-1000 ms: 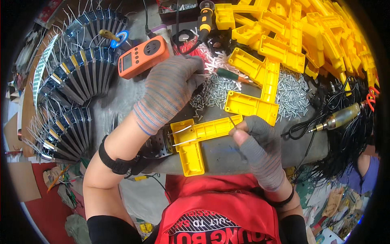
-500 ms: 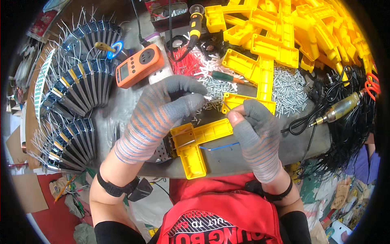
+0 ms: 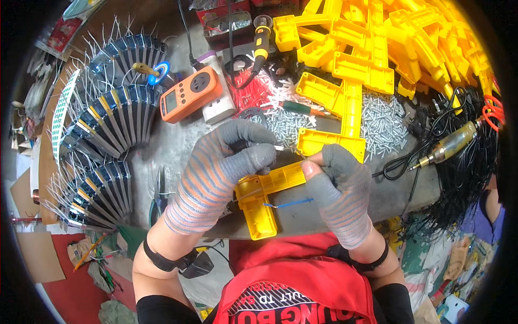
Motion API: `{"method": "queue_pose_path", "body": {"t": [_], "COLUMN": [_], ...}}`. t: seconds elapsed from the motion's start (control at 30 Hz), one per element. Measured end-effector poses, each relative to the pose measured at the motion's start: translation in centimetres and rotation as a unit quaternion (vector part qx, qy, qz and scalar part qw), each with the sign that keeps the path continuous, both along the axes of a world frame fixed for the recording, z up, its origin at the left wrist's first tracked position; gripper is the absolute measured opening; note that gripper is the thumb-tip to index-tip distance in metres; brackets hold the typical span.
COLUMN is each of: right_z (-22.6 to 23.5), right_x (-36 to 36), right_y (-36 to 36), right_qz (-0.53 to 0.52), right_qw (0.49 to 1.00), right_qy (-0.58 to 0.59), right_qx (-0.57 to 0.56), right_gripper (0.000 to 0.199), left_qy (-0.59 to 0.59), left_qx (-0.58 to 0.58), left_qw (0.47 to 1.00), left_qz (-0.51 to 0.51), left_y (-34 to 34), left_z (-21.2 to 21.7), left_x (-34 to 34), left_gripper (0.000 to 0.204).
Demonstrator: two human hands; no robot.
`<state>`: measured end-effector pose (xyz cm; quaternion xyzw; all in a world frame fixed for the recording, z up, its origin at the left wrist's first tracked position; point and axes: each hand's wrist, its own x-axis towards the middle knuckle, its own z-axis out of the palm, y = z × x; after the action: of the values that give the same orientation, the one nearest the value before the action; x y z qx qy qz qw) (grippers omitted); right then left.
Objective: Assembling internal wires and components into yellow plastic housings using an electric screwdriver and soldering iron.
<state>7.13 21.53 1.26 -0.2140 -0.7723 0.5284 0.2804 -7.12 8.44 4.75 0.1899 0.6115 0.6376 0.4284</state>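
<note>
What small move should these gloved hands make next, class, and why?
Perhaps ease the small white piece in the left hand towards the right hand: its end points that way, and a gap separates the hands above the yellow housing.

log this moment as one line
left hand: pinching white piece | right hand: beside blue wire | yellow frame: on table, partly behind left hand

Left hand pinching a small white piece, right hand pinched near it with a blue wire trailing out, both over a yellow housing; silver screws beyond, orange meter off left.
</note>
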Motion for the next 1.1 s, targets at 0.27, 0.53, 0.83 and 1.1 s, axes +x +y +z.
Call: {"method": "queue_pose_path", "body": {"t": [0.27, 0.53, 0.83, 1.1], "right_z": [0.6, 1.3, 0.9, 1.1], "right_x": [0.1, 1.7, 1.4, 1.8], "right_y": [-0.1, 2.0, 0.9, 1.6], "right_qz": [0.008, 0.309, 0.311, 0.134], "right_qw": [0.999, 0.949, 0.946, 0.931], "right_qy": [-0.032, -0.06, -0.089, -0.106], "right_qx": [0.014, -0.009, -0.006, -0.322], "right_gripper": [0.007, 0.018, 0.048, 0.013], "left_qy": [0.171, 0.323, 0.434, 0.556], "left_qx": [-0.072, 0.016, 0.04, -0.176], "left_qw": [0.981, 0.93, 0.882, 0.805], "left_qz": [0.058, -0.175, -0.177, -0.109], "left_y": [0.1, -1.6, -0.6, 1.4], "left_z": [1.2, 0.6, -0.6, -1.9], "left_x": [1.8, 1.1, 4.1, -2.9], "left_gripper": [0.023, 0.004, 0.016, 0.019]}}
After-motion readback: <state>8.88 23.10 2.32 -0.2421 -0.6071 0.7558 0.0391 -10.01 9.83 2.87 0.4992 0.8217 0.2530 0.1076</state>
